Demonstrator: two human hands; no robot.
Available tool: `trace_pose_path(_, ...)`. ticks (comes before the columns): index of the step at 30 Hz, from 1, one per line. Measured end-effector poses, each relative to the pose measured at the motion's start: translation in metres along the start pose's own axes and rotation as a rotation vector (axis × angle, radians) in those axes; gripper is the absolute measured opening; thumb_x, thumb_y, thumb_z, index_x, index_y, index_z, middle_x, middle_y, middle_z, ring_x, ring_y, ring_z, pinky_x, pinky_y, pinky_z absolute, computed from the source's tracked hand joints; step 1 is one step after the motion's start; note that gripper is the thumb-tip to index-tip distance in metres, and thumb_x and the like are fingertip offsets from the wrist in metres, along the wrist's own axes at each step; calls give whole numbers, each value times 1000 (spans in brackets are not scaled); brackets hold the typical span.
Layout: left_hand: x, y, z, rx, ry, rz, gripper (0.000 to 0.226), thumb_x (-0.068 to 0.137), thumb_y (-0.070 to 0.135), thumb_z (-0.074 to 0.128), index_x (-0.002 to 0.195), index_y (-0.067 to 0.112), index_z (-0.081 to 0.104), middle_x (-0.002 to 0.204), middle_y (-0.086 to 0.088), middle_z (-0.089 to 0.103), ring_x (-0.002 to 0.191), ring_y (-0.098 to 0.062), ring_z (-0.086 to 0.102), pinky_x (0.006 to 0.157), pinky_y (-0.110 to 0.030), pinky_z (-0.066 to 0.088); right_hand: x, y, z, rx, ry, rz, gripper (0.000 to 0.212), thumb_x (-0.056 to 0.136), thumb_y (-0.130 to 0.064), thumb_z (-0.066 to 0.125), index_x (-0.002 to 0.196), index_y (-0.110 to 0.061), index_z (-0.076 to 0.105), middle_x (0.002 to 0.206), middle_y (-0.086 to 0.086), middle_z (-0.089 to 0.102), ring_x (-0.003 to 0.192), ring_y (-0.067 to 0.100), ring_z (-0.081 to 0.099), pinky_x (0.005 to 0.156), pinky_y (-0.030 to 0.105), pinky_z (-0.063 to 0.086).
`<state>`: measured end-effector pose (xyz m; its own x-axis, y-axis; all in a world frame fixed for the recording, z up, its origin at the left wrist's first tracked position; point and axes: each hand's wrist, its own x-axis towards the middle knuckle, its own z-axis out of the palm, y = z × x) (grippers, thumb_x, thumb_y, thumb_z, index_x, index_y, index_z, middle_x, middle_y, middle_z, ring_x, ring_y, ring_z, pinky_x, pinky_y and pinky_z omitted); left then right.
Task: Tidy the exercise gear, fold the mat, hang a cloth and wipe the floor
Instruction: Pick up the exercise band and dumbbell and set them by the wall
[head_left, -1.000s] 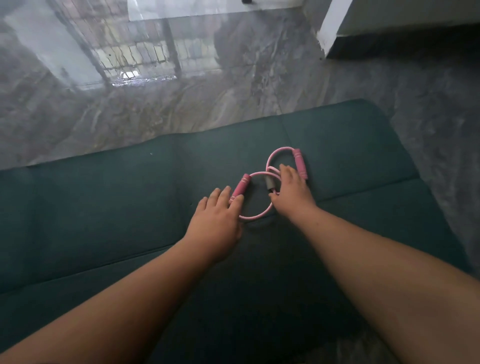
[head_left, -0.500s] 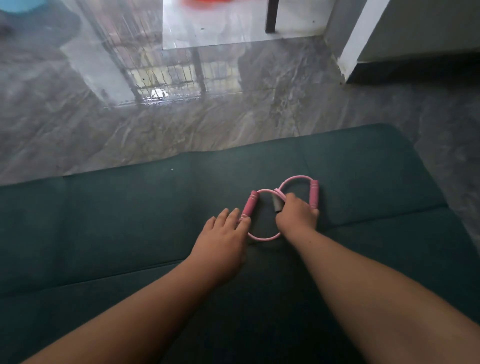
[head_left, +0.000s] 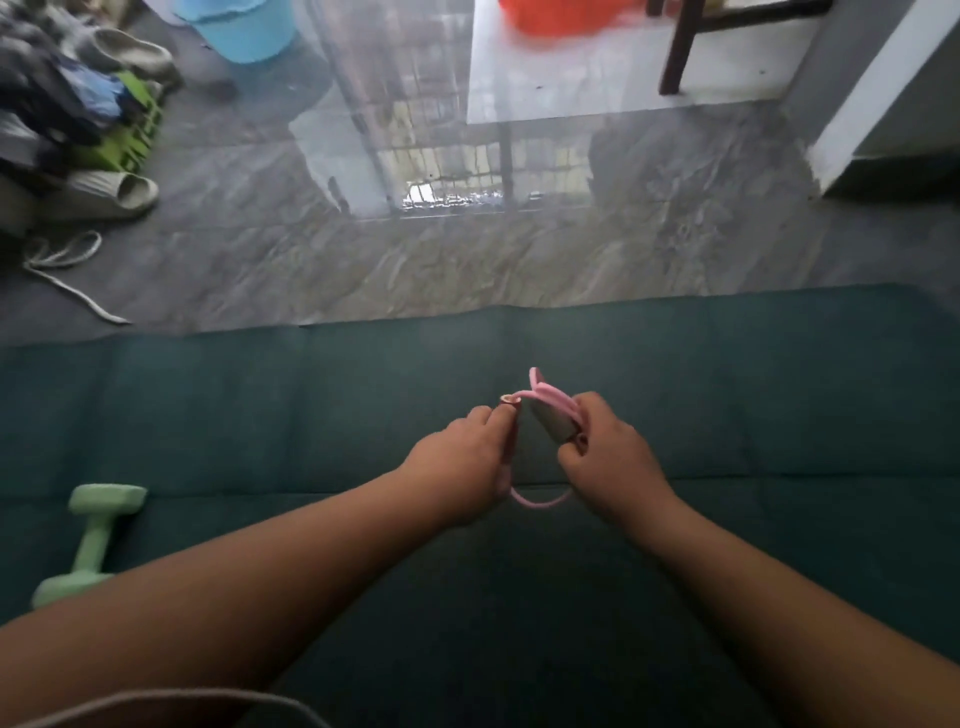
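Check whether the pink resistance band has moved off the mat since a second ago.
Yes. The pink resistance band lay flat on the green mat; now both hands, left and right, hold it lifted above the mat.

One pink resistance band (head_left: 551, 402); one green dumbbell (head_left: 91, 540); one mat (head_left: 208, 415); two slippers (head_left: 111, 195); two buckets (head_left: 244, 28).

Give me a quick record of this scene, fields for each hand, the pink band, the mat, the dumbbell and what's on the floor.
left hand: grips one pink handle of the resistance band
right hand: grips the band's other end
band: held up between both hands, one loop hanging below
mat: dark green, spread flat, unfolded
dumbbell: pale green, lying on the mat at left
floor: grey, glossy; slippers, white rope, blue bucket
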<state>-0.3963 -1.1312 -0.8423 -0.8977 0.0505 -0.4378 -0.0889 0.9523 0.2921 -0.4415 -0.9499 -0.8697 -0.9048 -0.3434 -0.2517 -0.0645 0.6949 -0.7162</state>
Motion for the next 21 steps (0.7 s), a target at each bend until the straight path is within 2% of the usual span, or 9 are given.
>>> trace_pose_path(3, -27, -33, -14, -153, 10, -131, 59, 90, 33, 59, 138, 27, 25, 135, -9, 44, 105, -35, 60, 83, -41, 49, -4, -36, 13, 86, -86, -67, 15, 85, -20, 61, 94, -29, 52, 80, -8, 62, 72, 12, 59, 63, 32, 46)
trace_pose_path(5, -52, -60, -20, -223, 90, -158, 42, 89, 28, 60, 117, 23, 28, 124, -11, 48, 92, -34, 59, 74, -40, 46, -7, -61, 28, 112, -183, -111, 16, 84, -23, 65, 97, -28, 56, 84, -9, 64, 75, 10, 60, 67, 33, 50)
trace_pose_path(8, -95, -111, -26, -280, 156, -206, 38, 91, 29, 59, 106, 21, 25, 112, -13, 51, 81, -32, 55, 67, -40, 43, -15, -112, 54, 79, -323, -188, 30, 72, -47, 62, 96, -31, 58, 81, -12, 66, 73, 4, 61, 65, 26, 49)
trace_pose_path(10, -123, -148, -26, -219, 133, -281, 42, 92, 35, 57, 114, 18, 26, 117, -12, 51, 85, -34, 57, 70, -42, 45, -21, -142, 77, 38, -402, -229, 47, 60, -61, 54, 95, -31, 59, 76, -13, 65, 68, -1, 59, 61, 23, 47)
trace_pose_path(11, -137, -167, -25, -193, 125, -321, 44, 93, 38, 56, 116, 17, 26, 119, -11, 50, 89, -36, 59, 71, -42, 45, -23, -154, 92, -1, -437, -257, 45, 62, -60, 55, 97, -31, 59, 76, -12, 65, 68, -1, 59, 62, 27, 50)
trace_pose_path(13, -163, -200, -20, -203, 137, -385, 45, 94, 44, 54, 118, 17, 28, 123, -11, 49, 96, -39, 61, 73, -42, 45, -28, -173, 125, -89, -492, -301, 25, 80, -47, 62, 100, -33, 58, 79, -13, 67, 69, 1, 61, 66, 36, 54)
trace_pose_path(15, -184, -226, -11, -249, 146, -425, 46, 94, 48, 51, 123, 19, 29, 127, -9, 48, 102, -38, 60, 77, -42, 45, -31, -188, 160, -138, -536, -338, 16, 89, -41, 62, 102, -34, 57, 83, -13, 69, 71, 2, 63, 68, 39, 55)
trace_pose_path(18, -205, -266, 6, -270, 159, -463, 47, 96, 46, 48, 132, 22, 28, 132, -6, 45, 114, -33, 55, 87, -43, 44, -34, -217, 210, -169, -565, -370, 18, 90, -41, 62, 106, -35, 57, 88, -14, 70, 77, 2, 65, 70, 36, 55)
trace_pose_path(21, -220, -316, 26, -135, 161, -489, 59, 97, 46, 46, 146, 19, 24, 148, -9, 36, 136, -31, 39, 108, -46, 36, -30, -246, 260, -215, -567, -376, 8, 93, -34, 57, 100, -31, 56, 83, -10, 68, 72, 6, 63, 65, 34, 53)
